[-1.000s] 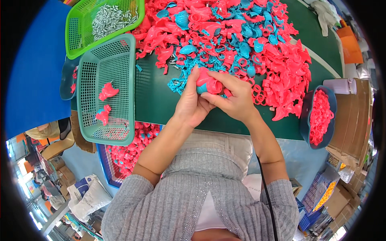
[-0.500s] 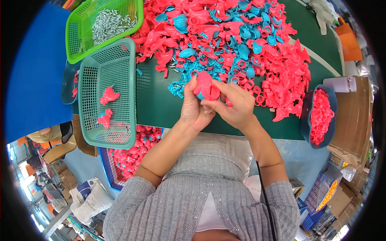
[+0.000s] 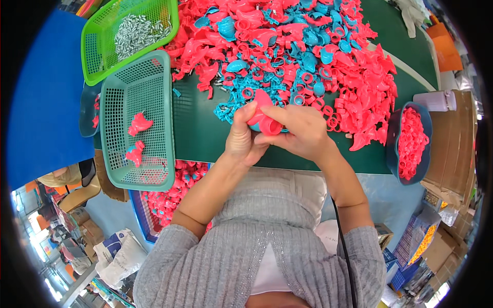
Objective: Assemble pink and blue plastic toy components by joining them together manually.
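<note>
Both my hands meet over the near edge of the green table, closed around a pink and blue plastic toy piece (image 3: pixel 268 121). A round, ring-like opening on it faces toward me, and its pink tip points away. My left hand (image 3: pixel 241 134) grips its left side, thumb on top. From the right, my right hand (image 3: pixel 303 132) pinches it with thumb and index finger, hiding part of it. Beyond my fingers lies a large heap of loose pink parts (image 3: pixel 365 97) and blue parts (image 3: pixel 251 84). Two assembled pink and blue pieces (image 3: pixel 139 124) lie in the teal basket (image 3: pixel 169 113) at left.
A green basket (image 3: pixel 177 20) of small silvery cylinders stands far left. At right, a dark bin (image 3: pixel 394 138) holds pink rings, beside a lilac bottle (image 3: pixel 434 101) and cardboard (image 3: pixel 452 149). Under the table's left edge is a crate (image 3: pixel 141 218) full of pink and blue pieces.
The toy piece has been turned in my hands, so its round opening shows more and its tip points farther away. My right fingers have shifted over its top.
</note>
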`<state>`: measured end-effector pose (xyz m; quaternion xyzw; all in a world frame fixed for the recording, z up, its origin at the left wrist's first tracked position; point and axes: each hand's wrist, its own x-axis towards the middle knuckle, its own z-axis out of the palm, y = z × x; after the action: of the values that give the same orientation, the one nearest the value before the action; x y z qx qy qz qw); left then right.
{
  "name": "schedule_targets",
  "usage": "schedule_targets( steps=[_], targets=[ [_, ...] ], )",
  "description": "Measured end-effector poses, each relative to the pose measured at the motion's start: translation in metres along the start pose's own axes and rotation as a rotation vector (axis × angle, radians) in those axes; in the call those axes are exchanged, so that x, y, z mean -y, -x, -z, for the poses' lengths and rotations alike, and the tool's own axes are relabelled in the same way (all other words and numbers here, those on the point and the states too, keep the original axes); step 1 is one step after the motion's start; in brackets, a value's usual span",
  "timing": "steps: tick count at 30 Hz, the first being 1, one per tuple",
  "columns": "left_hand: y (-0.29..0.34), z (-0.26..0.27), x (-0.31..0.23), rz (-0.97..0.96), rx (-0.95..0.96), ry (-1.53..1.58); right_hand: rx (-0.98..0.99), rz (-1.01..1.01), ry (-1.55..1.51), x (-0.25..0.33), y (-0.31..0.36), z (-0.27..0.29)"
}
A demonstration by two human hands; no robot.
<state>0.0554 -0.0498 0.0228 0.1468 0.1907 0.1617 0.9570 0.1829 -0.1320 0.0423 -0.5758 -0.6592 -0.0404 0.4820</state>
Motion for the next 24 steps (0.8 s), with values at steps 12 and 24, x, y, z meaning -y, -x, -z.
schedule_targets(
  steps=[12,24],
  targets=[
    [0.002,-0.022,-0.001,-0.008,-0.250,-0.186,-0.037,-0.107,-0.227,-0.012,0.032,-0.015],
    [-0.014,0.003,0.020,-0.280,-0.406,-0.281,-0.633,-0.964,-1.278,-0.012,0.032,-0.047]
  ],
)
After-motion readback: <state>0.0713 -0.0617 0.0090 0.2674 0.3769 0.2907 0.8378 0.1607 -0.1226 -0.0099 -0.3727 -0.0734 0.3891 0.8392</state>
